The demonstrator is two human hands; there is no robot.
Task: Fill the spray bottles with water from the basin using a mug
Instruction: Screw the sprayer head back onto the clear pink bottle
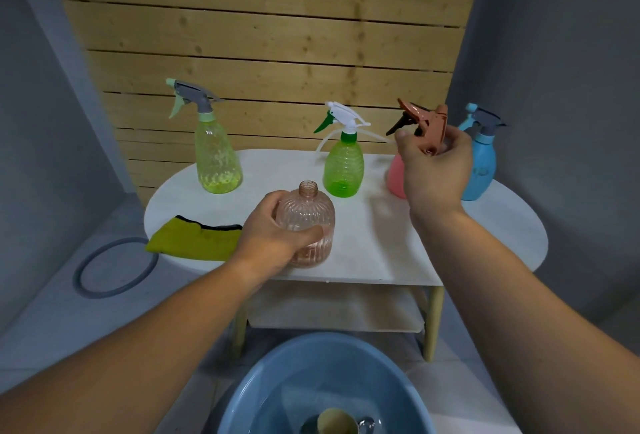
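Observation:
My left hand grips a ribbed pink clear bottle standing on the white table; its neck is open, with no cap. My right hand holds a brown-pink spray head up in the air, its thin tube trailing left. Behind stand a yellow-green spray bottle, a green one with a white head, a pink one partly hidden by my right hand, and a blue one. The blue basin with water sits on the floor below, a mug lying in it.
A folded yellow-green cloth lies on the table's left front. A grey ring lies on the floor at the left. A wooden slat wall stands behind the table. The table has a lower shelf.

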